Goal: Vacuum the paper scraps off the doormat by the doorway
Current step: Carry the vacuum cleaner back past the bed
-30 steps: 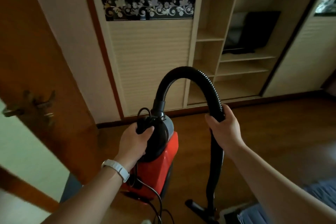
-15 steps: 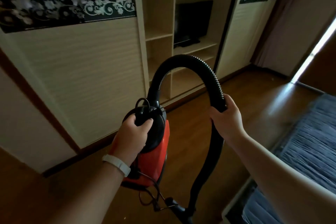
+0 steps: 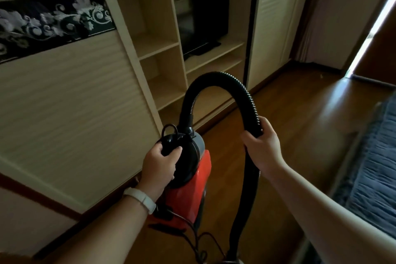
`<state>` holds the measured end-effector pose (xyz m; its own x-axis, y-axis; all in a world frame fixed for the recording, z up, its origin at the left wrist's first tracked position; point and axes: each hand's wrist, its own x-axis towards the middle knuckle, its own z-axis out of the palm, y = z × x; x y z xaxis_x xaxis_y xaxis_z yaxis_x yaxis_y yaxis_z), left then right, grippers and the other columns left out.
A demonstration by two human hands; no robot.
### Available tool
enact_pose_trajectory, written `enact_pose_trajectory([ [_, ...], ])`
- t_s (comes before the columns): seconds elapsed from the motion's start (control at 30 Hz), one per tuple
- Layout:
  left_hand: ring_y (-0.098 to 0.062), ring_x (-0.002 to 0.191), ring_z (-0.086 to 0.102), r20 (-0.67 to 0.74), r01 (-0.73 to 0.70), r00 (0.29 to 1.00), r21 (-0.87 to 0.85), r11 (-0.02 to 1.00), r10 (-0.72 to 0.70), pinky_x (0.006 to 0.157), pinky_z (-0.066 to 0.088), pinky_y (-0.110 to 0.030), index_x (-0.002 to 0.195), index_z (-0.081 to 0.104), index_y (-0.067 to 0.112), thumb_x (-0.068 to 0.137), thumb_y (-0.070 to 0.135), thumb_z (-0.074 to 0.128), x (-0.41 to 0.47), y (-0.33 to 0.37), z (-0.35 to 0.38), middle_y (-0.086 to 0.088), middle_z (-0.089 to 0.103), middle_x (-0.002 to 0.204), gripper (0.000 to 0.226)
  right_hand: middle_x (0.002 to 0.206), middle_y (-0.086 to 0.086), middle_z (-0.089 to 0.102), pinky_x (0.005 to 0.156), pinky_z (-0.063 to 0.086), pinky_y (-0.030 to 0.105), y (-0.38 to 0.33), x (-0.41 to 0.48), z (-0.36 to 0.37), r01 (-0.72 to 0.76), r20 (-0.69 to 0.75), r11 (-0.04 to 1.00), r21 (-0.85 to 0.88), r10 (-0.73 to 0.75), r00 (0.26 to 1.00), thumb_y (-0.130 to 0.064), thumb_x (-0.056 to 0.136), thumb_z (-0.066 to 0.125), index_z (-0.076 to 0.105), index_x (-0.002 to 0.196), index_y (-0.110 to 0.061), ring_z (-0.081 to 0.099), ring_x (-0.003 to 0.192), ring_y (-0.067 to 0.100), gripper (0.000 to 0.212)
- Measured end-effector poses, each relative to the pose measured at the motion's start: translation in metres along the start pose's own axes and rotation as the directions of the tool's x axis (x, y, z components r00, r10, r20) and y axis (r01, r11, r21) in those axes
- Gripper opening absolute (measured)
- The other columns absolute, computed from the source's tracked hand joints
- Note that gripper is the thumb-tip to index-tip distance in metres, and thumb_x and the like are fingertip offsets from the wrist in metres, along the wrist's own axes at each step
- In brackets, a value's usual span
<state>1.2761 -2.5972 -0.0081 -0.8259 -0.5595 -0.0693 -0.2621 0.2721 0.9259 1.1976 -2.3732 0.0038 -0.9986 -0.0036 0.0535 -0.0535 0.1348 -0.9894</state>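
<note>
The whole view has swung to the right over the last second: the brown door and its handle, which filled the left edge a second ago, are gone, and the wardrobe [image 3: 70,100] with its patterned band now slides off to the left while the open shelving [image 3: 162,49] and the dark screen [image 3: 205,21] sit centre. New ground has come in on the right, with a long stretch of wooden floor [image 3: 300,126], a bright slit of daylight at the far right edge, and the blue ribbed bed cover [image 3: 377,167].

For the task, this reads as the person turning away from the door and carrying the machine across the room, so the step in hand is transport, not cleaning. The doormat and the paper scraps are not in view anywhere here; I cannot tell where they lie.

The red vacuum cleaner [image 3: 190,186] hangs upright off the floor, as before. The left hand [image 3: 159,166] has its grip wrapped tight around the black top handle [image 3: 169,142], with a white wristband [image 3: 140,199] on that arm. The right hand [image 3: 262,146] has its grip closed around the black ribbed hose [image 3: 216,83], which arches between the two hands and drops toward the floor. The loose cord [image 3: 192,240] dangles beneath the body. The nozzle is cut off at the bottom edge.
</note>
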Motion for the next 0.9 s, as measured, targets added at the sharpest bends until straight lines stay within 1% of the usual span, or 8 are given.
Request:
enact_pose_trajectory([
  [0.1,-0.007,0.035,0.049,0.016,-0.029,0.999,0.015,0.999,0.029,0.037,0.042,-0.022,0.087,0.065,0.014,0.092,0.028,0.068,0.036,0.015,0.031,-0.001,0.056,0.052,0.015,0.074,0.006,0.06,0.043,0.044,0.016,0.005,0.041,-0.012,-0.011,-0.009,1.0,0.003,0.011,1.0,-0.007,0.089,0.067,0.058,0.11,-0.016,0.054,0.048,0.003,0.025],
  [0.3,-0.009,0.034,0.048,0.066,-0.094,0.993,0.01,0.995,0.094,0.037,0.042,-0.024,0.085,0.064,0.013,0.092,0.029,0.068,0.097,0.053,0.081,-0.004,0.055,0.053,0.018,0.074,0.006,0.061,0.043,0.046,0.017,-0.002,0.108,-0.037,0.006,-0.082,1.0,0.008,-0.006,0.997,-0.004,0.088,0.066,0.058,0.109,-0.018,0.055,0.049,0.003,0.027],
  [0.43,-0.008,0.033,0.046,0.131,-0.134,0.982,-0.022,0.991,0.136,0.035,0.041,-0.022,0.084,0.062,0.013,0.093,0.027,0.068,0.137,0.072,0.118,-0.003,0.053,0.051,0.018,0.074,0.004,0.059,0.042,0.044,0.016,-0.003,0.151,-0.051,0.017,-0.16,0.999,-0.035,-0.023,0.987,-0.004,0.087,0.067,0.058,0.109,-0.017,0.053,0.048,0.001,0.027],
  [0.6,-0.009,0.033,0.045,0.222,-0.133,0.965,-0.06,0.989,0.143,0.034,0.04,-0.023,0.084,0.062,0.011,0.092,0.024,0.069,0.198,0.078,0.173,-0.001,0.052,0.049,0.017,0.075,0.001,0.058,0.042,0.042,0.014,0.008,0.204,-0.062,-0.002,-0.274,0.997,-0.077,-0.019,0.962,-0.007,0.087,0.069,0.058,0.106,-0.018,0.052,0.049,-0.001,0.025],
  [0.7,-0.011,0.034,0.045,0.314,-0.113,0.94,-0.086,0.99,0.134,0.035,0.039,-0.022,0.085,0.062,0.01,0.092,0.024,0.069,0.243,0.081,0.21,-0.001,0.051,0.05,0.018,0.079,0.003,0.058,0.043,0.043,0.013,0.018,0.243,-0.065,-0.015,-0.349,0.996,-0.088,-0.017,0.937,-0.007,0.087,0.07,0.057,0.105,-0.017,0.054,0.056,0.005,0.024],
  [0.8,-0.014,0.036,0.047,0.383,-0.098,0.915,-0.091,0.991,0.126,0.036,0.04,-0.023,0.085,0.063,0.011,0.092,0.027,0.069,0.292,0.089,0.243,0.001,0.052,0.049,0.018,0.078,0.004,0.057,0.045,0.042,0.012,0.024,0.283,-0.062,-0.042,-0.429,0.992,-0.123,-0.014,0.903,-0.008,0.087,0.069,0.057,0.099,-0.017,0.052,0.058,0.007,0.019],
  [0.87,-0.011,0.034,0.047,0.419,-0.109,0.898,-0.084,0.99,0.135,0.036,0.041,-0.023,0.085,0.063,0.011,0.092,0.027,0.069,0.323,0.098,0.26,0.001,0.053,0.049,0.018,0.079,0.006,0.057,0.047,0.045,0.016,0.025,0.311,-0.059,-0.063,-0.453,0.989,-0.135,-0.005,0.892,-0.009,0.087,0.07,0.056,0.095,-0.021,0.054,0.062,0.013,0.019],
  [0.9,-0.01,0.034,0.047,0.437,-0.121,0.888,-0.083,0.989,0.145,0.036,0.042,-0.023,0.085,0.064,0.011,0.092,0.027,0.069,0.339,0.104,0.269,0.001,0.053,0.049,0.018,0.079,0.007,0.058,0.049,0.047,0.02,0.025,0.325,-0.059,-0.076,-0.464,0.987,-0.142,0.001,0.886,-0.01,0.087,0.07,0.056,0.093,-0.025,0.056,0.064,0.017,0.021],
])
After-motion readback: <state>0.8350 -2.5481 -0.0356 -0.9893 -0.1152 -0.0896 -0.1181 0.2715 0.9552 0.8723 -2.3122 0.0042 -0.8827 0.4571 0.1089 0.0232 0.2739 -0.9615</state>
